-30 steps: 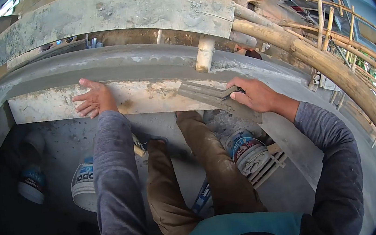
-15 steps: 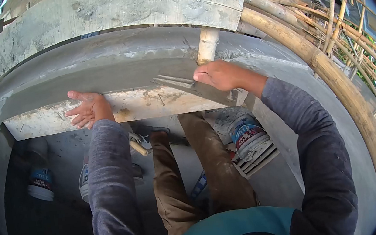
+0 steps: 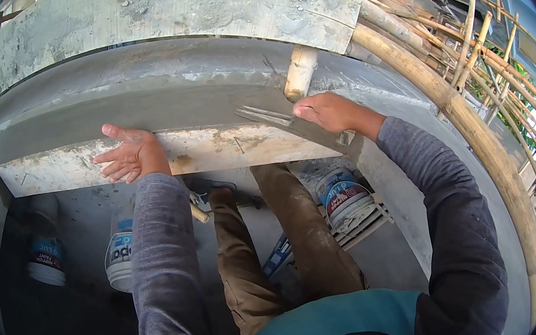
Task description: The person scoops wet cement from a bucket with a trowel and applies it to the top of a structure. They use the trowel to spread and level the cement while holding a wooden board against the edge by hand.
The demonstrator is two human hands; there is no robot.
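A pale, stained wooden board (image 3: pixel 205 147) runs along the lower edge of a band of smooth grey wet-looking plaster (image 3: pixel 167 109). My left hand (image 3: pixel 129 154) is at the board's left part, fingers spread and thumb up, holding nothing. With my right hand (image 3: pixel 331 111) I grip a flat plastering trowel (image 3: pixel 269 115), its handle hidden in my closed fingers. The trowel's blade slants across the plaster and the board's upper edge, near the right end. Just above my right hand, a bamboo post (image 3: pixel 301 73) comes down to the ledge.
A concrete-stained plank (image 3: pixel 162 10) crosses the top. Thick bamboo (image 3: pixel 470 122) curves down the right, with thinner poles behind. Below stand paint buckets (image 3: pixel 346 201), (image 3: pixel 119 263), another bucket (image 3: pixel 47 261) and a blue spirit level (image 3: pixel 277 255) by my legs.
My right hand and the trowel have shifted slightly to the right along the board. My left hand stays open at the board. The whole view has tilted a little.
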